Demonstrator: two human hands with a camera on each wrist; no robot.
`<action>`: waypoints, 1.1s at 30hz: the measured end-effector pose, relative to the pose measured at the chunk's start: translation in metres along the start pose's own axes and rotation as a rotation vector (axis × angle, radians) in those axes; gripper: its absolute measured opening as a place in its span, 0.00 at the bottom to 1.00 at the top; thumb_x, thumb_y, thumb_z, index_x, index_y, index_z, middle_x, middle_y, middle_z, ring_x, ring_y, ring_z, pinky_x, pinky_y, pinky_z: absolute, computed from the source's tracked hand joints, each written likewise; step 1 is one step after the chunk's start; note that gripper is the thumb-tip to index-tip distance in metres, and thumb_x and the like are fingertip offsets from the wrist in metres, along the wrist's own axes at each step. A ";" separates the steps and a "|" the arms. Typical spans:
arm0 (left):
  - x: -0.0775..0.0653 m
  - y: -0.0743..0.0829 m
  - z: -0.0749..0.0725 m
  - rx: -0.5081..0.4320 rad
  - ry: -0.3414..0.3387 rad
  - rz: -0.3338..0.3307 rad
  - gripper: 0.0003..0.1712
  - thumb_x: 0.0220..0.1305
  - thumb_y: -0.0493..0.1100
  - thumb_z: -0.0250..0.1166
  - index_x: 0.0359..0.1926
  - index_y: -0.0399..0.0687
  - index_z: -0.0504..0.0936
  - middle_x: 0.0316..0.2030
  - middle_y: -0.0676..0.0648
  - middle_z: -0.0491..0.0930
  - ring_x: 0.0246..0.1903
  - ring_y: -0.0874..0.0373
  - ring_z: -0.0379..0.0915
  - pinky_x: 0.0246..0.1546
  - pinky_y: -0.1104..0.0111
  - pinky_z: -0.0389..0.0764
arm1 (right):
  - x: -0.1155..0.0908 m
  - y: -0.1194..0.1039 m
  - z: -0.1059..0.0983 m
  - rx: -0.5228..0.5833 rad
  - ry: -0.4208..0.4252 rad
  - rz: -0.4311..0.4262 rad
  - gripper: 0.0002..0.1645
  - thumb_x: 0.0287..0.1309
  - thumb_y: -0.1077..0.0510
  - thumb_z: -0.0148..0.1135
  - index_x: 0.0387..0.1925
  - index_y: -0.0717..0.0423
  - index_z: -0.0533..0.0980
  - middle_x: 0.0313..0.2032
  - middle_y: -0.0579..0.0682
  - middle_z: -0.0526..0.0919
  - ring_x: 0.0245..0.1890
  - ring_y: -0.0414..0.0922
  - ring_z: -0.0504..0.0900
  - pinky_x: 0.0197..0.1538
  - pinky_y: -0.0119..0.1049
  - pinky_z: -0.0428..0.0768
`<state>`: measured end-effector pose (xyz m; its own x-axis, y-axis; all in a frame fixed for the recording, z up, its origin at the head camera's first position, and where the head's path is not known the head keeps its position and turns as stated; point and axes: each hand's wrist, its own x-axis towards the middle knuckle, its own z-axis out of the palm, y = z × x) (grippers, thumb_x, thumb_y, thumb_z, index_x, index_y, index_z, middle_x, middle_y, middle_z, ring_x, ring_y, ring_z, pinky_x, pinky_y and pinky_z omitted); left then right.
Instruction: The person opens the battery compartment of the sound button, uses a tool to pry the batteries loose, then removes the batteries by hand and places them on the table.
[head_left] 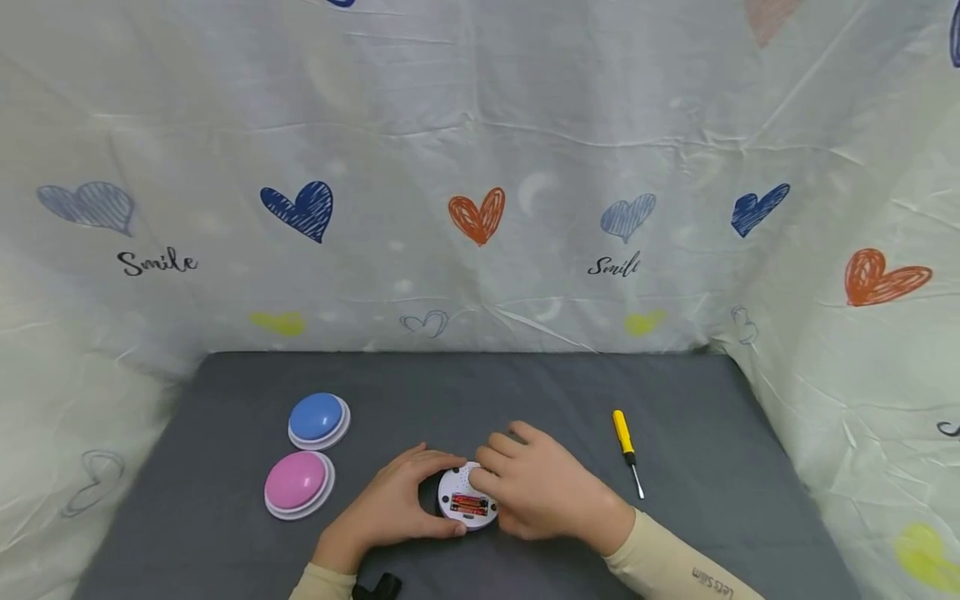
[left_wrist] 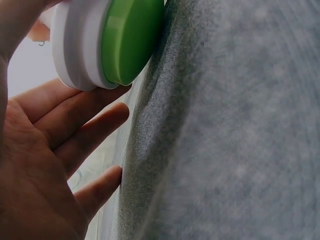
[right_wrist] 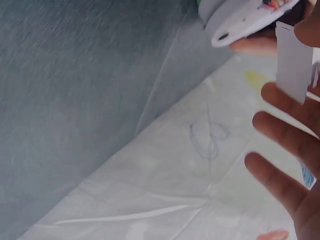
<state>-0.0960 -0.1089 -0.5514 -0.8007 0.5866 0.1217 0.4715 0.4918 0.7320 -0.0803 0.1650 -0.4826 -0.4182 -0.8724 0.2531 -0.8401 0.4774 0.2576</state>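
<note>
My left hand (head_left: 397, 502) grips a round push button by its rim, thumb on the near side and fingers on the far side. The button's white underside (head_left: 455, 481) faces up, showing batteries (head_left: 469, 504) in an uncovered compartment. Below, its green dome (left_wrist: 131, 45) points toward the table in the left wrist view. My right hand (head_left: 546, 487) is over the button's right edge. In the right wrist view it pinches a small, flat white cover (right_wrist: 294, 65) between thumb and fingers, beside the base; the other fingers are spread.
To the left on the grey-covered table (head_left: 225, 433) sit a blue push button (head_left: 316, 416) and a pink push button (head_left: 296, 481), domes up. A yellow-handled screwdriver (head_left: 624, 433) lies right of my hands. A patterned white curtain (head_left: 405, 167) surrounds the table's back and sides.
</note>
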 end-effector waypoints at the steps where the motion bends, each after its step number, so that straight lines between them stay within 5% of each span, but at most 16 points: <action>1: 0.001 0.000 0.001 -0.002 0.000 -0.004 0.47 0.45 0.72 0.87 0.65 0.61 0.88 0.57 0.67 0.85 0.64 0.56 0.78 0.80 0.44 0.63 | -0.003 0.002 0.000 -0.004 0.001 0.019 0.15 0.56 0.48 0.67 0.45 0.43 0.77 0.49 0.42 0.84 0.50 0.44 0.80 0.58 0.47 0.80; 6: 0.004 0.000 0.007 0.013 0.005 0.005 0.47 0.45 0.71 0.87 0.65 0.60 0.88 0.57 0.66 0.85 0.65 0.54 0.78 0.80 0.44 0.64 | -0.025 0.021 0.001 -0.049 0.050 0.142 0.12 0.54 0.53 0.64 0.41 0.46 0.76 0.47 0.45 0.83 0.51 0.50 0.81 0.69 0.60 0.77; 10: 0.008 0.001 0.012 0.010 0.003 0.010 0.46 0.45 0.70 0.88 0.65 0.60 0.88 0.58 0.64 0.86 0.69 0.47 0.76 0.78 0.41 0.66 | -0.064 0.050 0.001 -0.091 0.098 0.322 0.10 0.53 0.56 0.63 0.39 0.48 0.77 0.49 0.50 0.86 0.56 0.55 0.83 0.74 0.68 0.70; 20: 0.009 -0.002 0.012 0.019 0.005 -0.031 0.47 0.44 0.70 0.88 0.66 0.62 0.88 0.60 0.61 0.85 0.74 0.37 0.70 0.76 0.36 0.67 | -0.188 0.109 0.017 0.179 0.162 1.077 0.18 0.53 0.56 0.75 0.46 0.56 0.82 0.48 0.59 0.90 0.52 0.61 0.85 0.70 0.69 0.69; 23: 0.008 -0.003 0.010 0.020 0.004 -0.038 0.47 0.44 0.70 0.88 0.66 0.62 0.87 0.61 0.61 0.85 0.73 0.40 0.71 0.77 0.38 0.65 | -0.213 0.119 0.022 0.216 0.135 1.248 0.17 0.55 0.54 0.74 0.44 0.56 0.81 0.47 0.62 0.89 0.42 0.61 0.84 0.58 0.64 0.77; 27: 0.006 -0.002 0.006 0.022 0.013 -0.048 0.46 0.44 0.69 0.88 0.65 0.62 0.88 0.60 0.60 0.86 0.73 0.35 0.70 0.75 0.34 0.68 | -0.233 0.130 0.026 0.265 0.085 1.374 0.16 0.58 0.52 0.72 0.43 0.55 0.80 0.43 0.63 0.88 0.30 0.56 0.79 0.37 0.54 0.78; 33: 0.004 -0.003 0.007 0.013 0.005 -0.042 0.45 0.45 0.68 0.88 0.65 0.62 0.88 0.60 0.62 0.85 0.73 0.38 0.71 0.76 0.35 0.66 | -0.243 0.151 0.034 0.355 -0.015 1.493 0.18 0.65 0.49 0.67 0.46 0.57 0.77 0.43 0.63 0.87 0.35 0.58 0.82 0.39 0.55 0.79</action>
<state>-0.0977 -0.1036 -0.5581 -0.8218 0.5620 0.0940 0.4421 0.5247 0.7275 -0.1168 0.4455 -0.5373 -0.9299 0.3626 0.0608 0.3001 0.8440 -0.4445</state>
